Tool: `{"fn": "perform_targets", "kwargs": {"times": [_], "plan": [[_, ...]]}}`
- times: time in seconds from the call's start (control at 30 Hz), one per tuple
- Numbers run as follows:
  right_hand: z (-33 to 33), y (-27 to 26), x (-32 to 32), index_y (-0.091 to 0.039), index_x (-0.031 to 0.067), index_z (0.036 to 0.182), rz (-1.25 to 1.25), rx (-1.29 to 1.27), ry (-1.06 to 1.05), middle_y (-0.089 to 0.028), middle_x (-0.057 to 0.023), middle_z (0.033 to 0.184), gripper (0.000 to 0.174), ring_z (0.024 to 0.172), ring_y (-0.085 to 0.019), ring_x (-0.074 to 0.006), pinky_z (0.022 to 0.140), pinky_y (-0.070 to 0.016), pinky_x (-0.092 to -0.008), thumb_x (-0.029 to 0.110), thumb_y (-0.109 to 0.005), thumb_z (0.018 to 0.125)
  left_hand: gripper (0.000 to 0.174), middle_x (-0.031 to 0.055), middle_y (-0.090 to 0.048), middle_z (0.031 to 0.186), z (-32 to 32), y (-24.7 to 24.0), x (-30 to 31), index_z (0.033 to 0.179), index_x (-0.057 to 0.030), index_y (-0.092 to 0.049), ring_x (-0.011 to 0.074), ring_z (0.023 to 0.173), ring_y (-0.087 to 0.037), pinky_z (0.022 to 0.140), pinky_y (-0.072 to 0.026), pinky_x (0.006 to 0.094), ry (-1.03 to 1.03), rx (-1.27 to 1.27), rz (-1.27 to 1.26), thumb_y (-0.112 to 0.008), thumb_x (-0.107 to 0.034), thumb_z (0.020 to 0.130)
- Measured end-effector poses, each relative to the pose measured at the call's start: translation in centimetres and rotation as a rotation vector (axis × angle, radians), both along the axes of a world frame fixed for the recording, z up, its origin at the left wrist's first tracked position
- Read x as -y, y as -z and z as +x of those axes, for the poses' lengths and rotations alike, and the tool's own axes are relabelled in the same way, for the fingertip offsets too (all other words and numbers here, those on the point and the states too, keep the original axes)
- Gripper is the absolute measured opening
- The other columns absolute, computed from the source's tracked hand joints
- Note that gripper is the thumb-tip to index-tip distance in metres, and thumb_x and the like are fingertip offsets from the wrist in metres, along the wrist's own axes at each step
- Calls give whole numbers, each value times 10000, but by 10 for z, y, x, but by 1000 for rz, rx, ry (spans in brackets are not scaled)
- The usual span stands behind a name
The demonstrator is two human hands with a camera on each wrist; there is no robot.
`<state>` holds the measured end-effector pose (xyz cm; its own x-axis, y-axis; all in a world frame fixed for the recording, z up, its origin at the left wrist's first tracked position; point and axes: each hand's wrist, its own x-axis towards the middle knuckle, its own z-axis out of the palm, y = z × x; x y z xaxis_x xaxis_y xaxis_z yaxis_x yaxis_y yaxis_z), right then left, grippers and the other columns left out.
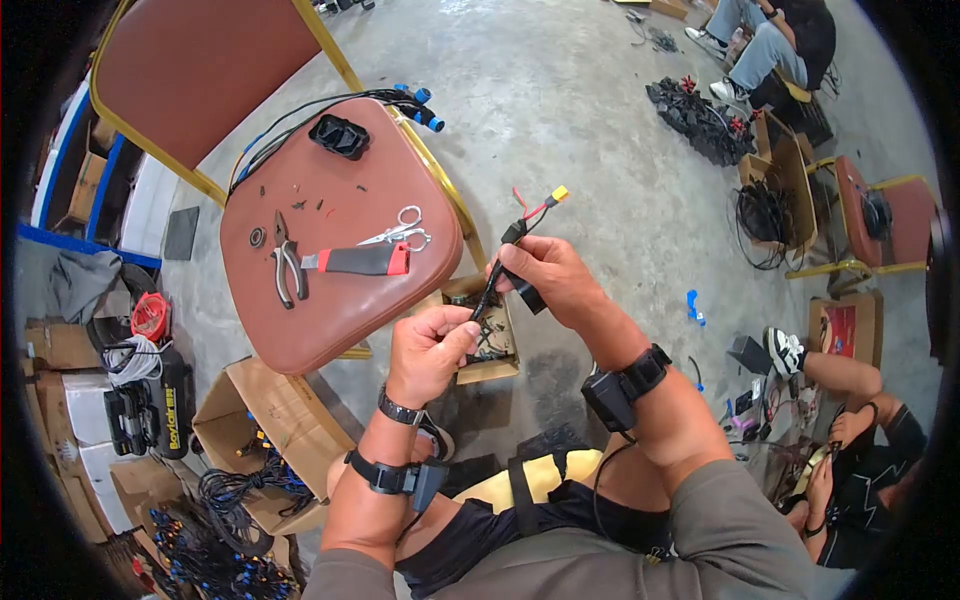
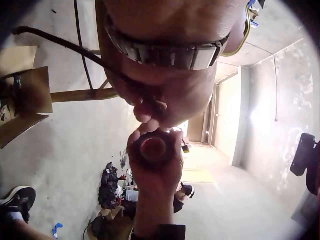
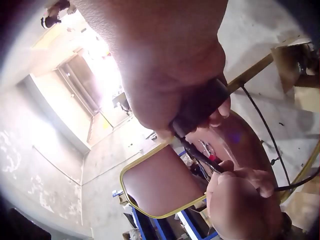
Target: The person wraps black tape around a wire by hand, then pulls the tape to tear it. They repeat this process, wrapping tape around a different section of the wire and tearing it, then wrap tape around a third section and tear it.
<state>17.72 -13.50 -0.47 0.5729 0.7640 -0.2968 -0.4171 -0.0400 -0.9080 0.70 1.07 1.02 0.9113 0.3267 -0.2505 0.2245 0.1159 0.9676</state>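
Observation:
My left hand (image 1: 425,352) pinches a black cable (image 1: 485,302) between thumb and index finger, in front of the chair. Farther up the cable, my right hand (image 1: 553,280) grips its black-wrapped part (image 1: 514,233). A red and a black wire come out beyond the fingers, with a yellow connector (image 1: 560,192) at the end. Also in the right hand is a roll of black tape (image 1: 528,293), below the fingers. The left wrist view shows the roll (image 2: 169,150) face-on, with a reddish middle. In the right wrist view the cable (image 3: 197,156) spans both hands.
On the brown chair seat (image 1: 395,185) lie pliers (image 1: 286,262), scissors (image 1: 405,236), a red-black handled tool (image 1: 358,261) and a black plastic part (image 1: 340,137). An open carton (image 1: 280,410) stands at lower left. Other people sit at the right.

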Motion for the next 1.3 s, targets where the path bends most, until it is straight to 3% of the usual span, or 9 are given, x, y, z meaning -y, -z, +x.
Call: {"fn": "perform_targets", "kwargs": {"times": [0.13, 0.23, 0.4, 0.7, 0.93, 1.1, 1.17, 1.23, 1.3], "plan": [[-1, 4, -1, -701, -8, 989, 7, -7, 10, -704, -41, 886, 309, 796, -639, -94, 759, -520, -251, 293, -633, 992, 162, 48, -695, 763, -1, 8, 3, 1071, 19, -687, 79, 597, -602, 551, -489, 224, -1, 49, 66, -680, -59, 928], [1, 3, -2, -704, -8, 975, -3, -11, -15, -700, -36, 882, 298, 786, -621, -83, 757, -509, -248, 285, -647, 985, 175, 60, -699, 775, 1, 9, 5, 1099, 20, -669, 84, 594, -603, 550, -493, 226, 16, 29, -59, -659, -60, 944], [-7, -2, -5, -696, -17, 877, -112, 122, -83, -631, -3, 751, 327, 688, -542, -71, 596, -449, -261, 300, -677, 954, 183, 83, -691, 771, 8, 9, 5, 1123, 26, -646, 103, 581, -600, 549, -492, 236, 0, 16, -132, -605, -89, 987], [-12, -9, -5, -697, -21, 809, -146, 245, -142, -543, 28, 657, 367, 628, -475, -69, 537, -404, -292, 328, -707, 923, 182, 74, -668, 726, 7, 6, 7, 1116, 34, -645, 106, 563, -587, 512, -471, 238, -3, 40, -33, -594, -83, 987], [-15, 1, -5, -702, 1, 811, -131, 223, -160, -530, 35, 641, 364, 628, -469, -65, 535, -399, -289, 346, -701, 929, 170, 61, -660, 711, 6, 14, 9, 1112, 29, -637, 97, 552, -577, 504, -466, 237, -11, 55, 107, -599, -66, 977], [-15, -10, -7, -699, -5, 810, -138, 217, -164, -560, 23, 637, 364, 630, -509, -73, 552, -439, -297, 334, -683, 940, 132, 12, -638, 690, 13, 14, 17, 1059, 11, -662, 65, 533, -549, 486, -440, 216, -147, 103, -109, -624, -73, 964], [-10, 3, -6, -707, -15, 862, -265, 309, -235, -625, -4, 714, 353, 695, -557, -84, 616, -485, -297, 329, -680, 941, 123, -4, -626, 693, 12, 13, 17, 1040, 13, -670, 46, 544, -527, 488, -425, 213, -150, 78, -8, -638, -68, 953], [-15, 2, -6, -708, -23, 930, -50, 338, -269, -663, -34, 800, 342, 776, -581, -90, 689, -509, -293, 319, -702, 924, 114, -20, -615, 695, 14, 13, 13, 1022, 14, -678, 26, 555, -506, 490, -411, 211, -160, 71, 96, -653, -63, 941], [-17, -5, -3, -688, -33, 1027, -79, 247, -306, -672, -47, 864, 393, 833, -594, -102, 744, -520, -308, 288, -793, 826, 109, -29, -595, 682, 10, 15, 10, 1009, 10, -679, 25, 557, -510, 489, -400, 210, -166, 47, 48, -660, -67, 934]]}}
